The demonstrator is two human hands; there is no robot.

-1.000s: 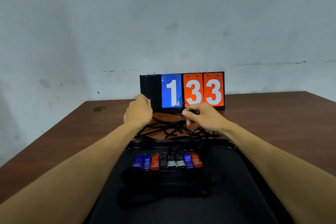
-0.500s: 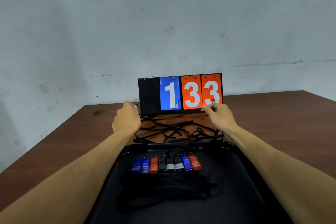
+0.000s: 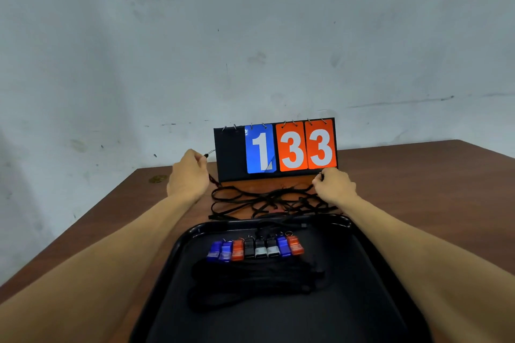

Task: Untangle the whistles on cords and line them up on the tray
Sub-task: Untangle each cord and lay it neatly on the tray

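Three digits are displayed on the flip scoreboard that is stood at the far side of the tabletop. A white "1" is printed on the blue card, and a white "3" is printed on each of the two cards to its right, the inner orange card and the outer orange card, so that "133" is read from left to right. Any marking on the whistles lined up in the tray is too small to be read.
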